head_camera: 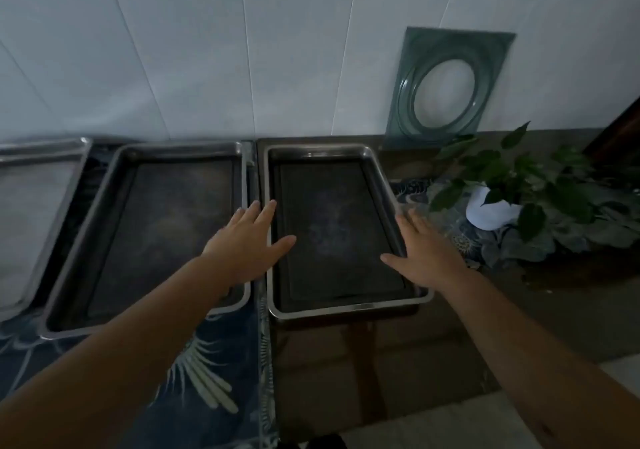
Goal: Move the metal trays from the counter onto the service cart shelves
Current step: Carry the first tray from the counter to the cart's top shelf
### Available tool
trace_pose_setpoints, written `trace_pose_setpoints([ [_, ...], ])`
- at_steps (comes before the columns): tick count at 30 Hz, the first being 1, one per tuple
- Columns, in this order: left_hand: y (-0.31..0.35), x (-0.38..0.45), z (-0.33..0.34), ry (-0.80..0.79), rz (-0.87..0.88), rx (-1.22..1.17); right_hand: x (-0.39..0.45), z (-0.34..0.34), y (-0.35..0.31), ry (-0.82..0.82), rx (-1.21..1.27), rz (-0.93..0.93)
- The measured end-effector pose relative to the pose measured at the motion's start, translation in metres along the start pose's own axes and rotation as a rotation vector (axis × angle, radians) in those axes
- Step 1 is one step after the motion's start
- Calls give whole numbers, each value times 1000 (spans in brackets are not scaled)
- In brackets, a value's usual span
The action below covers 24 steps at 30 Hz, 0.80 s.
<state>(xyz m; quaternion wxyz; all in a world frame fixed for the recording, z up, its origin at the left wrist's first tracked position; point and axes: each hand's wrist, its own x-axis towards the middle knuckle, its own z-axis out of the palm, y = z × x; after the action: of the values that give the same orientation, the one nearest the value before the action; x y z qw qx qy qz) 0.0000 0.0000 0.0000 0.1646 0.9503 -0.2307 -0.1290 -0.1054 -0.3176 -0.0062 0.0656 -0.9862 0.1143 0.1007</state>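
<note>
Three metal trays lie in a row. The right tray point(349, 306) rests on a small dark stand beside the counter. The middle tray point(86, 213) and the left tray point(41, 151) lie on the patterned blue cloth. My left hand point(247, 241) hovers with fingers spread over the right tray's left rim, thumb pointing over the tray floor. Over the same tray's right rim is my right hand point(424, 248), spread flat. Neither hand grips anything.
A potted plant point(512, 185) in a white pot stands right of the right tray. A green glass plate point(450, 85) leans on the white tiled wall behind it. The blue cloth point(194, 362) covers the counter front.
</note>
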Motion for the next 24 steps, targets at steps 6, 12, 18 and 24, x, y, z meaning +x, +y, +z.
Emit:
trace_pose_setpoints([
  [6,2,64,65,-146,-222,-333,70,36,51,-171,128,82],
  [12,-12,113,120,-77,-552,-587,140,72,96,-239,435,169],
  [18,-34,128,140,34,-737,-637,173,100,117,-123,609,354],
  [24,-36,133,152,93,-809,-708,186,115,132,-150,774,454],
])
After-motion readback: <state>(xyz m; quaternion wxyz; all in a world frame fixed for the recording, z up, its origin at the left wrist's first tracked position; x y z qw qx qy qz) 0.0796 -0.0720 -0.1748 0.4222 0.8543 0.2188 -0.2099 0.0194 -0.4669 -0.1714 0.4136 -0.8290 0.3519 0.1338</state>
